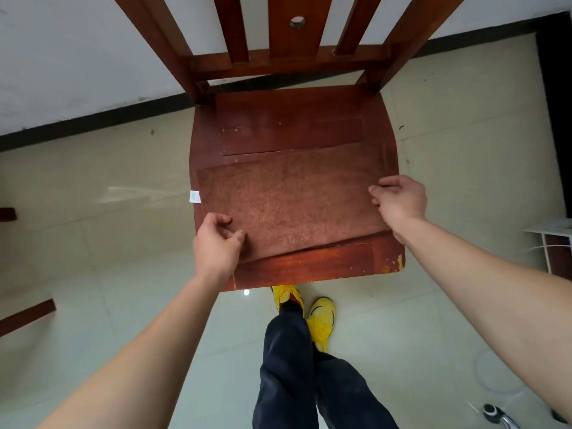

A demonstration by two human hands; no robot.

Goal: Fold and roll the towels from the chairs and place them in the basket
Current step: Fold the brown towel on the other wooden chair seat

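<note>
Because the camera looks steeply down from the person's head, the pale tiled floor (pixel 108 212) fills most of the view, and a dark wooden chair (pixel 294 264) stands in the middle of it, its slatted back at the far side and its front edge nearest the person. On the seat lies a reddish-brown towel (pixel 291 196), spread flat and apparently already folded into a broad band. Its long axis runs left to right across the seat, tilted slightly so that the right end sits a little farther away than the left. A strip of bare seat shows beyond the towel and another on the near side. A small white label (pixel 195 196) pokes out at the towel's left edge.

Both bare forearms reach in from the near side — one to each end of the band. The left hand (pixel 216 243) rests at the near left corner, fingers curled and thumb meeting them on the cloth; it looks like a pinch on the edge, though the contact is partly hidden. The right hand (pixel 399 199) sits at the right end, fingers bent inward over the towel's short edge, apparently gripping it. Neither hand is clearly the nearer — the towel lies directly between them.

A likely next move is another fold or a roll along that long axis. No basket is in view.
</note>
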